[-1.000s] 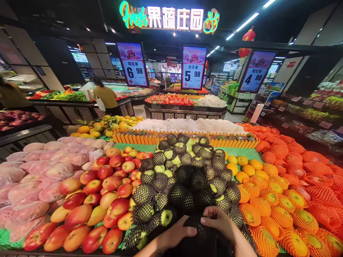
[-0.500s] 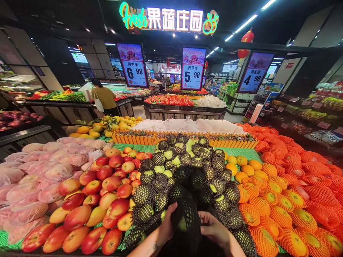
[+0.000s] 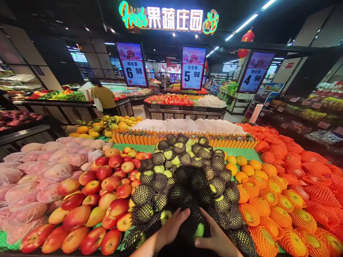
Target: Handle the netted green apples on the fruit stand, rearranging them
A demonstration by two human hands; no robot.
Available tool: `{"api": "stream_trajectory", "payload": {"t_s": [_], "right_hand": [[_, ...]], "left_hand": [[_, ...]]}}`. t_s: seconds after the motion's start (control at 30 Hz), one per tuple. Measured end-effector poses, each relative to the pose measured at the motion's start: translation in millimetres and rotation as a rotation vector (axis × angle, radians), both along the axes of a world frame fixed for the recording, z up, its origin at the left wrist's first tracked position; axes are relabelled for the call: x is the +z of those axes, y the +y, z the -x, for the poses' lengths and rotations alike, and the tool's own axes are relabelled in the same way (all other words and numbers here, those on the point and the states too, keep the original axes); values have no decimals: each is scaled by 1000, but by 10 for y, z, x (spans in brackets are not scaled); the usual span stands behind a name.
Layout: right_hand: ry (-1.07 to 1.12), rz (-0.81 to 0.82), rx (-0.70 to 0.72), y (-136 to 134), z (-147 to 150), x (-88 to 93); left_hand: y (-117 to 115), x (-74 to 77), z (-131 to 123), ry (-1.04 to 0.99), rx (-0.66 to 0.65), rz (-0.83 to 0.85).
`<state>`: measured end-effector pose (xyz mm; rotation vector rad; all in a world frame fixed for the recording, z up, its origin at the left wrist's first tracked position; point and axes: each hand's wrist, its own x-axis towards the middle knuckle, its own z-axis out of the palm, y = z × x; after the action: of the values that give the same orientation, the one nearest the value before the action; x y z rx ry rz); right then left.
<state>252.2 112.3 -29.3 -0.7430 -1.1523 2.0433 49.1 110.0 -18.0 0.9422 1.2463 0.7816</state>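
My left hand (image 3: 171,228) and my right hand (image 3: 215,237) are wrapped round one green apple in a black foam net (image 3: 194,223), at the near edge of a heap of the same netted green apples (image 3: 187,175). The left hand's fingers curl over the apple's left side. My right hand cups it from the right and below. Both forearms come up from the bottom edge of the view.
Red apples (image 3: 102,200) lie to the left, then bagged pinkish fruit (image 3: 34,175). Oranges in orange nets (image 3: 289,200) fill the right side. A low orange fence (image 3: 184,137) bounds the far side. Price signs (image 3: 193,67) hang above. A person (image 3: 103,96) stands at a far counter.
Both hands have lowered the netted green apple slightly and turned it, so that its bare green end now shows to the right. The heap has not moved.
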Motion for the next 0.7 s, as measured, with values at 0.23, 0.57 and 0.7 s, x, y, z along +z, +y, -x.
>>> {"api": "stream_trajectory", "payload": {"t_s": [0.23, 0.57, 0.7], "right_hand": [[-317, 34, -180, 54, 13, -235], [-115, 267, -267, -105, 129, -353], [67, 258, -305, -116, 111, -254]], "left_hand": [[-53, 240, -63, 460, -76, -210], [121, 306, 128, 850, 14, -391], [102, 256, 169, 827, -107, -464]]}}
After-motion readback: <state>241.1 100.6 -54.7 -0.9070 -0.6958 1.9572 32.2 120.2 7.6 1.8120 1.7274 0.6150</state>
